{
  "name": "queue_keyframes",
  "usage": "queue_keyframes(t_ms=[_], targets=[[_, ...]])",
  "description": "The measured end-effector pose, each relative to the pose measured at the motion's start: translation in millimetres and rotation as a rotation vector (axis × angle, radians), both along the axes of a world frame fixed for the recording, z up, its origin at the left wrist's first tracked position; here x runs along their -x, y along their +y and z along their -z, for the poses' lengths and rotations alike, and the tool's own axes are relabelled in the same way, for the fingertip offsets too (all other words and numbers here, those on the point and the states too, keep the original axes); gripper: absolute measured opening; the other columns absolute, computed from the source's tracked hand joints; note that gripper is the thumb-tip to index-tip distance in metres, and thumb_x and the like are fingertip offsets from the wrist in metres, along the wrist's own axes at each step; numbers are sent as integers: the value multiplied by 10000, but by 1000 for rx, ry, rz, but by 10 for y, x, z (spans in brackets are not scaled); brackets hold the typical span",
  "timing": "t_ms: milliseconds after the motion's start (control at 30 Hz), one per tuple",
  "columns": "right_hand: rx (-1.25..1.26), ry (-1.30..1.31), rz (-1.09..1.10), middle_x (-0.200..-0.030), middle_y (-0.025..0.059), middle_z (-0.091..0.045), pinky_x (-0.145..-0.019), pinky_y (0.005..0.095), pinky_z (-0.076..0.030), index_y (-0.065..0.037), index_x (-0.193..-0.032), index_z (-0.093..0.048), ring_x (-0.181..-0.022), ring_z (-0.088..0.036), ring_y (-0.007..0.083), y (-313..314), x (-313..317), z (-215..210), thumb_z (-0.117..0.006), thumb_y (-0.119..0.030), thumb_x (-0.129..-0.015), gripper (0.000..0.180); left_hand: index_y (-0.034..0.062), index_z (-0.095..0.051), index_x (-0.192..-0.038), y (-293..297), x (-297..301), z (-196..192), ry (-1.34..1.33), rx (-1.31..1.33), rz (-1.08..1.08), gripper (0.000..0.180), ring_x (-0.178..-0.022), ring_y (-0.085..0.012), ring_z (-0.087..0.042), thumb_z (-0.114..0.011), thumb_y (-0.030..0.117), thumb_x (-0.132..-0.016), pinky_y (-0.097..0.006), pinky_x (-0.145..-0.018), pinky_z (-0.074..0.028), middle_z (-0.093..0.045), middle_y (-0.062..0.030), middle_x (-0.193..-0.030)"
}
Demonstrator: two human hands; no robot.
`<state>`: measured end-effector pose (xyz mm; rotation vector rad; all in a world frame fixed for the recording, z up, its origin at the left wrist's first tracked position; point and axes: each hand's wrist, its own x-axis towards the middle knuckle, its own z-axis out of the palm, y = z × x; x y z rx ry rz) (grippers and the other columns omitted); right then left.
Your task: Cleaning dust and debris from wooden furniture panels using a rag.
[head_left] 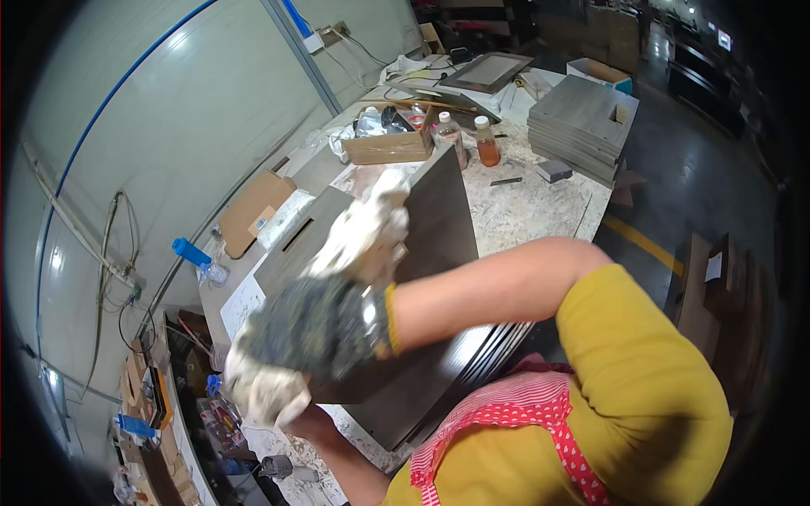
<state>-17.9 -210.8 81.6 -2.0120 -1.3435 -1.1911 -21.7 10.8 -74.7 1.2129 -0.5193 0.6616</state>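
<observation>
Two gloved hands cross here, the right hand [312, 329] over the left hand [268, 392], both on the near side of the cardboard box [386, 150], as is the dark grey panel [445, 207], seemingly tilted! White cloth [371, 228] bunches beside the right glove (blurred, I can't tell either grip). A loose hold could let the panel slip; a wide swing could topple the amber bottle [488, 145] right of the box.

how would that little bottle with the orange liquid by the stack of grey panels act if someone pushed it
The bottle would probably tip if pushed near the top, since it stands upright and looks taller than wide. Its rounded sides suggest it might roll once down. The orange liquid inside would likely slosh.
</observation>
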Motion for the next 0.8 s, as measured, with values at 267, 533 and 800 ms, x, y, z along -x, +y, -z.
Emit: queue_keyframes(t_ms=[267,533,800], targets=[[-182,1029,793,-982,123,-570,-729,284,-497,-32,-1099,-517,-831,-579,186,-2734,-98,241,-542,-187,-806,333,29,-442,-1156,-393,134,-381,174,166,-113,362,-995,-203,-500,-493,260,-882,-335,-889,-394,-512,-89,-1128],[-424,133,687,-1094,108,-504,-816,332,-443,-132,-1225,-415,-1031,-486,244,-2195,-261,1260,-516,-148,-812,426,8,-325,-1256,-577,166,-321,216,170,-239,468,-1072,-228,-437,-438,294,-904,-351,-931,-328,-431,-129,-1211],[-1526,1585,-414,-846,43,-566,-649,348,-485,-106,-1194,-418,-755,-572,226,-2059,11,2785,-528,-166,-837,379,9,-344,-1242,-705,106,-402,199,128,-281,476,-1052,-205,-447,-440,328,-902,-333,-922,-329,-456,-117,-1174]])
